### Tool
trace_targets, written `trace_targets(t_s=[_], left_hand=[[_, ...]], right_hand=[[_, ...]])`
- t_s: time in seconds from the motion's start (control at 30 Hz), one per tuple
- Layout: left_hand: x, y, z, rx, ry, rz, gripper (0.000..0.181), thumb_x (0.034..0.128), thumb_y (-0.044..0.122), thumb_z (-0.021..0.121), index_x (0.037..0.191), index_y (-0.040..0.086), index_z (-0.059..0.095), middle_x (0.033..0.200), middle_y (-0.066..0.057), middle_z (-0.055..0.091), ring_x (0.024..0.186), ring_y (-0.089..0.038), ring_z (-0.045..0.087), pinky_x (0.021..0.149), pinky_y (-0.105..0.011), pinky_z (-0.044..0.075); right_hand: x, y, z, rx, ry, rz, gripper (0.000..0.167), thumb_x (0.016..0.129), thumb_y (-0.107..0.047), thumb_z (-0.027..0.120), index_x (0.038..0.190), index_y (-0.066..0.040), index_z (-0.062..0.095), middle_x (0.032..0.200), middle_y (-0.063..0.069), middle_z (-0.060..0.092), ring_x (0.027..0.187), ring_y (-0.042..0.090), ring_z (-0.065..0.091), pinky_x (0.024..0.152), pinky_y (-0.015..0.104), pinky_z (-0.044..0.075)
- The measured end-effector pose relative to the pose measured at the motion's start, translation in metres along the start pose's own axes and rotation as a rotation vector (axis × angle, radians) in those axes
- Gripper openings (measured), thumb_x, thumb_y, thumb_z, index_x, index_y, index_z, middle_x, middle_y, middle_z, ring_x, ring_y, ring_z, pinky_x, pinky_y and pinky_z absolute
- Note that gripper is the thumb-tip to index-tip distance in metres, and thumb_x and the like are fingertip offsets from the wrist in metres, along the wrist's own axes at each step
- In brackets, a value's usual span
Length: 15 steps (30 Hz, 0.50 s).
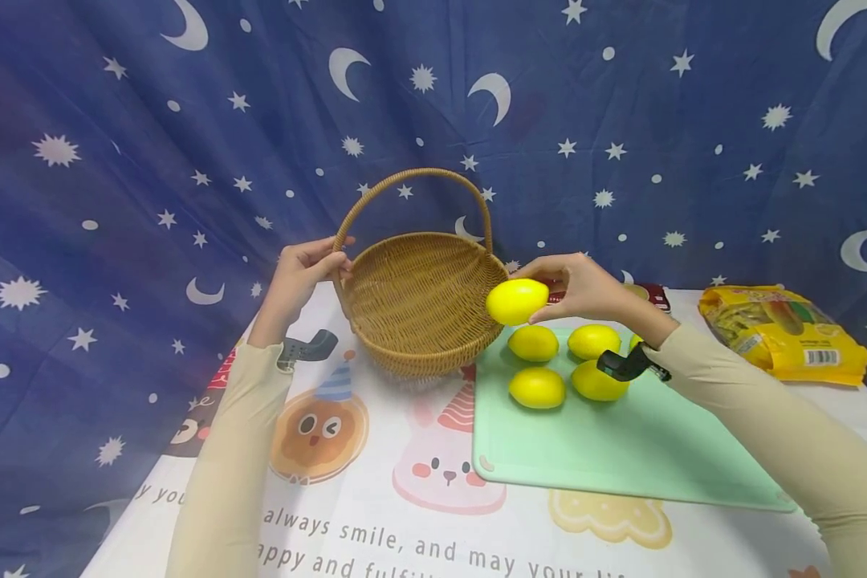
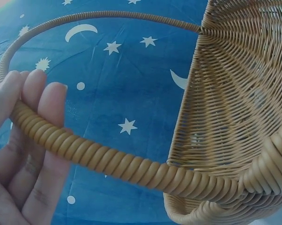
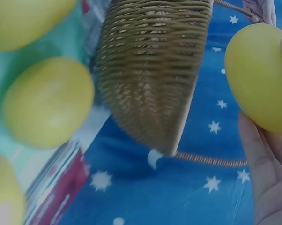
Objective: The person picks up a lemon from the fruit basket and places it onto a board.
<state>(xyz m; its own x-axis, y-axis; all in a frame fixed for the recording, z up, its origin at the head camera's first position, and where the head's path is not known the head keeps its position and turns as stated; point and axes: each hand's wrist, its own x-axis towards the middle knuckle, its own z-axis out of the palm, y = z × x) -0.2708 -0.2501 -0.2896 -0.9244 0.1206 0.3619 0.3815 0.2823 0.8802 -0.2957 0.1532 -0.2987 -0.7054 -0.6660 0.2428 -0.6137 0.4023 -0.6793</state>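
Note:
A wicker basket (image 1: 426,305) with a tall arched handle (image 2: 127,166) stands tilted toward me, its inside bare. My left hand (image 1: 309,269) grips the left side of that handle, fingers and thumb around it. In the left wrist view the fingers (image 2: 49,112) curl about the wound cane. My right hand (image 1: 581,287) holds a yellow lemon (image 1: 517,302) between thumb and fingers, by the basket's right rim. The right wrist view has this lemon (image 3: 260,77) close up. Several more lemons (image 1: 538,388) lie on a light green cutting board (image 1: 621,449) below the right hand.
A yellow snack bag (image 1: 787,333) lies at the far right. Behind the right hand, a dark red package (image 1: 657,297) is partly hidden. The white printed tablecloth (image 1: 376,498) covers the table, and a blue star-and-moon curtain (image 1: 433,104) hangs behind.

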Motion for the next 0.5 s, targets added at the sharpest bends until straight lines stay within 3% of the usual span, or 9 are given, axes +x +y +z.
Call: trace_targets(t_s=[0.33,0.5], left_hand=[[0.007,-0.003,-0.007,0.013,0.023,-0.037,0.039,0.0912,0.02,0.061,0.123,-0.002,0.06,0.073,0.011,0.067,0.069,-0.005,0.067,0.071,-0.02,0.056],[0.012,-0.005,-0.009,0.022,0.026,-0.044,0.036,0.0919,0.018,0.06,0.122,-0.001,0.061,0.073,0.012,0.067,0.071,-0.005,0.068,0.071,-0.018,0.055]], right_hand=[[-0.052,0.023,-0.019,-0.048,0.043,0.113,0.051,0.073,-0.015,0.08,0.119,-0.007,0.061,0.117,0.01,0.063,0.092,-0.005,0.062,0.082,0.015,0.053],[-0.079,0.042,-0.03,-0.067,0.086,0.127,0.051,0.074,-0.013,0.079,0.12,-0.005,0.06,0.11,-0.019,0.06,0.093,-0.01,0.059,0.079,0.011,0.051]])
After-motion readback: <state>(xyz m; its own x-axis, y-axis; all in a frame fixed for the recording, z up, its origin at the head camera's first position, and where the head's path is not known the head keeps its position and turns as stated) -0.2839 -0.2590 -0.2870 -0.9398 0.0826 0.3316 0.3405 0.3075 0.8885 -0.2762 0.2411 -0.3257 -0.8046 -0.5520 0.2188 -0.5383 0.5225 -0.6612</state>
